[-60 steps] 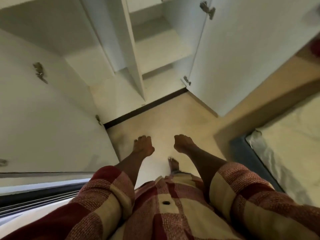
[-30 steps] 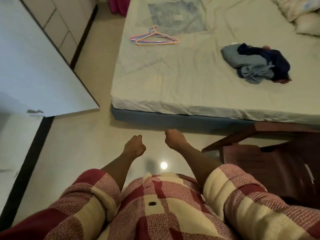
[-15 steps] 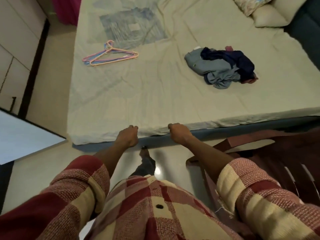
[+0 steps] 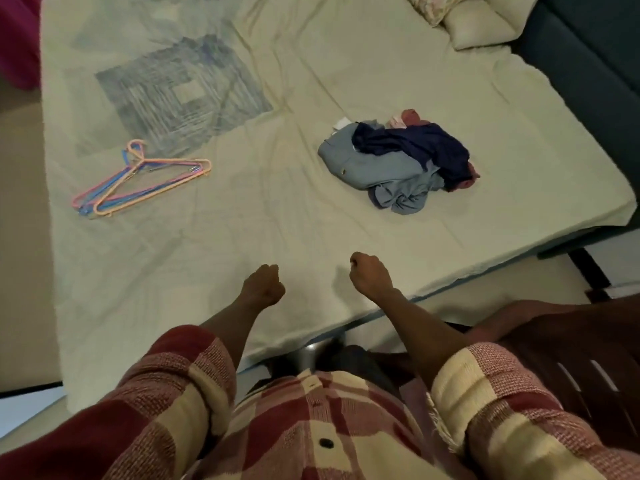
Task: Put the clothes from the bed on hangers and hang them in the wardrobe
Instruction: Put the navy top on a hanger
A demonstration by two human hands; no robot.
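2 hands are out in front of you — what are they doing?
— Both are held above the near part of the bed [image 4: 242,244], apart from each other. The left hand [image 4: 262,286] has its fingers curled into a clenched grip with nothing in it. The right hand [image 4: 370,275] is the same: knuckles up, fingers folded in, empty.

— And the clothes?
— 1 crumpled pile of clothes [image 4: 398,164] lies on the bed, beyond the right hand and well apart from it. A grey-blue garment [image 4: 360,168] makes up the left and lower part of the heap, a dark navy piece [image 4: 415,147] is bunched on top toward the right, and a bit of pink fabric [image 4: 407,118] shows at the far edge. How many garments there are I cannot tell.

— Where are the hangers?
— The hangers [image 4: 138,181] lie flat on the sheet to the far left, overlapping, hooks pointing away from the person. Orange, pink and blue ones are stacked together; the exact count is unclear. They sit well apart from the pile and from the left hand.

— Anything else around?
— Pillows [image 4: 478,19] rest at the top right of the mattress. A faded blue square pattern [image 4: 180,95] is printed on the sheet above the hangers. A dark brown chair [image 4: 571,344] stands just beside the person on the right. The sleeves [image 4: 485,403] are a red and cream check, rolled to the forearm
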